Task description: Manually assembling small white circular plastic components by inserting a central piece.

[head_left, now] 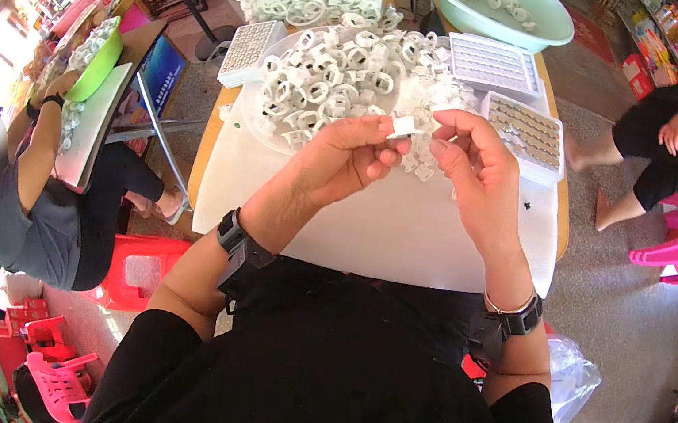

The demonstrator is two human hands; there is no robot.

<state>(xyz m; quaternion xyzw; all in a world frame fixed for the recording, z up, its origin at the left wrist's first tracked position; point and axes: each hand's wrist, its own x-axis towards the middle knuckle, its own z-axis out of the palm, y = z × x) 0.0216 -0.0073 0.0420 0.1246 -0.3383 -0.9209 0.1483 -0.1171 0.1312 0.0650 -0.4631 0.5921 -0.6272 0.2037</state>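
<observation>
Between the thumb and fingers of my left hand is a small white plastic piece. My right hand is just to its right, thumb and index finger curled together. Whatever those fingertips hold, if anything, is too small to make out. Behind my hands, a big heap of white ring-shaped plastic parts fills a wide shallow tray. Paler, translucent small pieces lie at the heap's right side, partly hidden by my fingers.
Trays of small parts stand right of the heap: a white one and one with dark rows. A gridded box stands left. Behind are a clear bin and a green basin. People sit at both sides, one beside a green bowl.
</observation>
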